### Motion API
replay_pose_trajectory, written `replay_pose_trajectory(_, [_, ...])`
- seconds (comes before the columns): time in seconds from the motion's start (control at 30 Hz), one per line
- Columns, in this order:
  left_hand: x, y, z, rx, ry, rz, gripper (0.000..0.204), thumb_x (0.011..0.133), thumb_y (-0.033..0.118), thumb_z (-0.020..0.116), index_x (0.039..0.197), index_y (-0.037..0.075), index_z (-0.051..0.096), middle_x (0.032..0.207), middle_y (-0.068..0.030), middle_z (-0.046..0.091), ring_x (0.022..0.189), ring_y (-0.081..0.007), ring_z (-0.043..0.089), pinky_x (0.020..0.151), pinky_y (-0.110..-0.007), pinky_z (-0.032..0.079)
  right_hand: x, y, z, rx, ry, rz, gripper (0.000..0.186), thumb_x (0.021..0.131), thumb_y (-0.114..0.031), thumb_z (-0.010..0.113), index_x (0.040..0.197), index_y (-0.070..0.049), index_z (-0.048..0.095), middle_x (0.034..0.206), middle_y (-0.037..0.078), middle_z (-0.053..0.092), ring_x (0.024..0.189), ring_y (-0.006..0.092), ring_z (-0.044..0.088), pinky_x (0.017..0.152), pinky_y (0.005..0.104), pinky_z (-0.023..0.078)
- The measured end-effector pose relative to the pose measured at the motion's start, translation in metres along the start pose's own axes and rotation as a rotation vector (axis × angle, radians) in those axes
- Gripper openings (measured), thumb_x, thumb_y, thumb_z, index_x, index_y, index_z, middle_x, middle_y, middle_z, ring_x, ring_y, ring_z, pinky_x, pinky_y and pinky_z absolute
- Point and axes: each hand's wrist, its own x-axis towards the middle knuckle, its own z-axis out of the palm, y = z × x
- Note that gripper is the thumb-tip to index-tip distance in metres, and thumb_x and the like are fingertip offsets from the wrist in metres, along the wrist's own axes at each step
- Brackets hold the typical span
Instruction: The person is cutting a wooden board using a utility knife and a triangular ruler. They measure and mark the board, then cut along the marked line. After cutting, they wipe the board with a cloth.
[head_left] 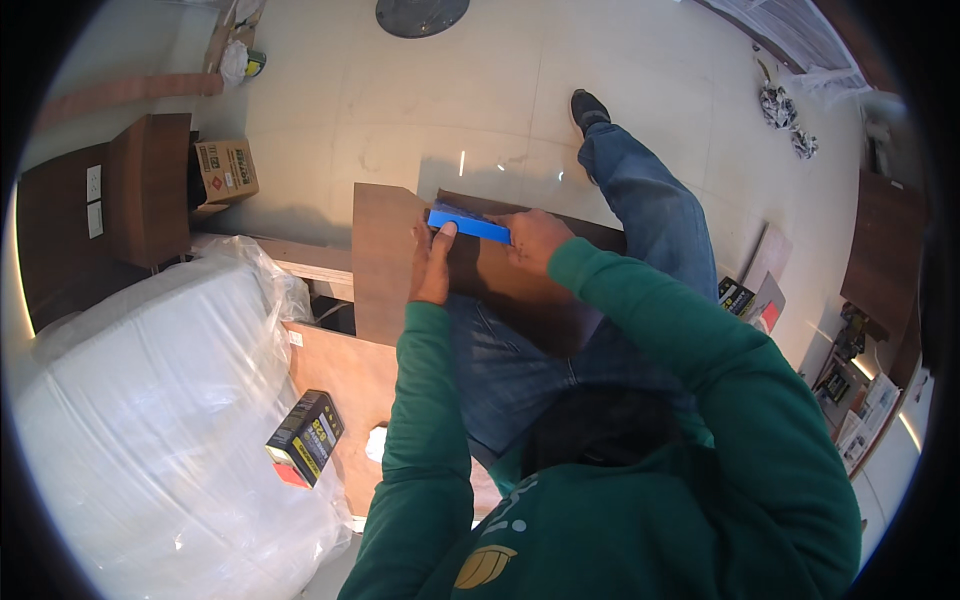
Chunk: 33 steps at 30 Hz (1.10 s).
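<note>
A bright blue, flat-sided bar (475,227) lies at the upper edge of a brown board (515,290) over my lap. Its exact kind does not show. My right hand (537,241) is closed around the bar's right end. At the left end, the thumb of my left hand (432,262) presses on the bar, the other fingers partly hidden beyond it. Darker blue material shows along the bar's far side. Just left of my left hand, a brown panel (377,270) stands against the board; whether they are joined I cannot tell.
A plastic-wrapped bulky piece (170,430) fills the lower left. A black-and-yellow box (306,437) rests beside a light brown board (345,385). Behind stands a cardboard box (226,170). My leg (650,200) stretches forward right over the tiled floor (480,110). Crumpled foil-like scraps (785,115) lie far right.
</note>
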Motion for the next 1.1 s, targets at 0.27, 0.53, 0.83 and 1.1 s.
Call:
replay_pose_trajectory(0.27, [-0.019,0.015,-0.01,-0.038,0.108,0.196,0.107,0.092,0.07,0.064,0.167,0.005,0.026,0.168,-0.0201,0.034,0.157,-0.0339,0.028,0.126,-0.048,0.023,-0.051,-0.008,-0.017,-0.077,0.077,-0.034,0.062,0.083,-0.01,0.07,0.144,-0.009,0.059,0.098,0.02,0.073,0.094,0.0429,0.07,0.084,0.0541,0.058])
replay_pose_trajectory(0.53, [-0.021,0.032,-0.015,0.255,-0.204,0.286,0.123,0.082,0.066,0.079,0.165,-0.006,0.023,0.17,-0.0285,0.025,0.161,-0.0374,0.02,0.129,-0.046,0.019,-0.055,0.006,-0.003,-0.068,0.095,0.006,0.065,0.082,-0.009,0.07,0.147,-0.011,0.058,0.098,0.019,0.073,0.095,0.0418,0.07,0.084,0.0532,0.058])
replay_pose_trajectory(0.83, [-0.005,0.014,0.003,0.145,-0.172,0.173,0.122,0.088,0.068,0.072,0.165,-0.008,0.016,0.17,-0.0321,0.021,0.161,-0.0397,0.019,0.13,-0.045,0.016,-0.04,0.006,-0.015,-0.03,-0.002,0.026,0.045,0.086,-0.01,0.066,0.13,-0.013,0.068,0.094,0.02,0.076,0.09,0.041,0.074,0.083,0.0533,0.06])
replay_pose_trajectory(1.1, [0.004,-0.004,0.008,0.3,0.007,0.139,0.12,0.09,0.063,0.073,0.165,-0.009,0.013,0.171,-0.0362,0.01,0.162,-0.0424,0.013,0.129,-0.046,0.018,-0.023,0.013,-0.012,-0.019,-0.022,0.076,0.039,0.086,-0.011,0.067,0.125,-0.012,0.071,0.096,0.02,0.076,0.094,0.0417,0.073,0.085,0.0539,0.059])
